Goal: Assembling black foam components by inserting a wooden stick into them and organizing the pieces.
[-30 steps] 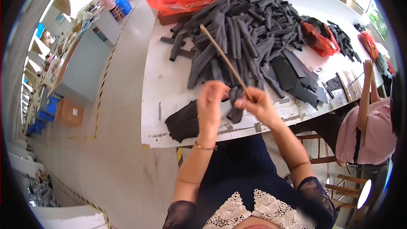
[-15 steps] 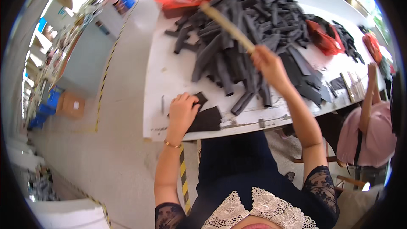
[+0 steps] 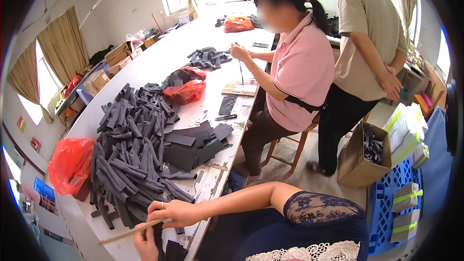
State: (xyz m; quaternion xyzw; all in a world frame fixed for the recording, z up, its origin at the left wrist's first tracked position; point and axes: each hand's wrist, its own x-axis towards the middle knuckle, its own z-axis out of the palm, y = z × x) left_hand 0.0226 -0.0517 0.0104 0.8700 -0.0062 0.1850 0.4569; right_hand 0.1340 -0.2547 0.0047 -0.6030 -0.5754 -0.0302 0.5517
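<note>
Your right hand [image 3: 174,211] is curled around the upper end of a thin wooden stick [image 3: 129,232], fingers folded over it, ring showing. Your left hand [image 3: 145,244] sits just below, at about six o'clock of the right, at the table's [image 3: 159,63] near edge; only its top shows, and I cannot tell whether its fingers are pinched on anything. The stick runs out toward eight o'clock, past the table edge, its far tip hanging over the floor.

At twelve o'clock of your right hand lies the heap of dark grey fabric tubes [image 3: 128,164], touching your knuckles. Flat dark pieces [image 3: 193,145] lie at one o'clock, spread toward the table's right edge. A dark piece [image 3: 174,251] sits at the near edge by your left hand.

What could go wrong, as I judge it: you are looking across the room, not down at your hands, so the stick's free tip may snag the tubes and drag several off the edge. The grip is near one end, so the long free end can swing wide and strike the red plastic bag [image 3: 70,164] at nine o'clock. The dark piece by your left hand overhangs the edge and could slip to the floor if nudged. A seated person in a pink shirt [image 3: 299,77] works well apart at two o'clock, out of reach.
</note>
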